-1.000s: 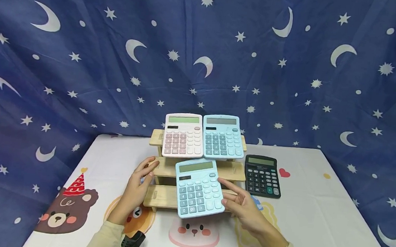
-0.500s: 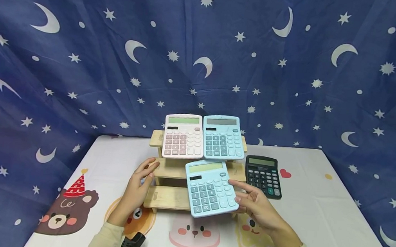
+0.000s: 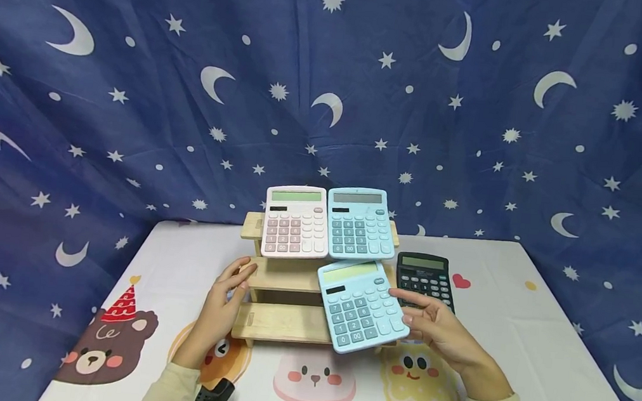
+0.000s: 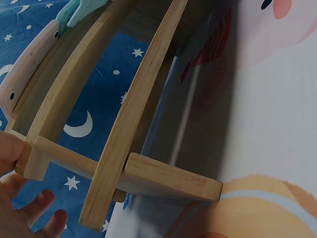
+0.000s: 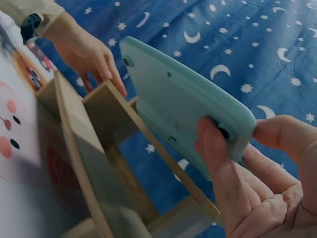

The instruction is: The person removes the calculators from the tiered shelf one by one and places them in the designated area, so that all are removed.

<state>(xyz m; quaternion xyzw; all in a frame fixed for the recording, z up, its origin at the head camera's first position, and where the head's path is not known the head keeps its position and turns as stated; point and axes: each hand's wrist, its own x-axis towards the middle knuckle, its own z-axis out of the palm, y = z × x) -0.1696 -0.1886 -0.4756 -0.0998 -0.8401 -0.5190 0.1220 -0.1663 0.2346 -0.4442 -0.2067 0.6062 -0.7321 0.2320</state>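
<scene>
My right hand (image 3: 449, 339) pinches a light blue calculator (image 3: 362, 307) by its right edge, tilted in front of the rack's right half. In the right wrist view the calculator's back (image 5: 183, 99) shows, the thumb against it near a corner. My left hand (image 3: 222, 303) touches the left end of the middle tier of a three-tier wooden rack (image 3: 281, 323). In the left wrist view its lower fingers (image 4: 37, 206) hang loosely beside the wood. A white-and-pink calculator (image 3: 296, 220) and a second light blue one (image 3: 361, 223) lean side by side on the top tier.
A black calculator (image 3: 422, 274) lies on the table right of the rack, partly covered by my right hand. The white tablecloth (image 3: 517, 319) has cartoon prints. A dark blue curtain (image 3: 256, 29) with moons and stars hangs behind the table.
My right hand has moved right with the held light blue calculator, from the rack's middle toward its right end, tilting it slightly more. The left hand stays at the rack's left end.
</scene>
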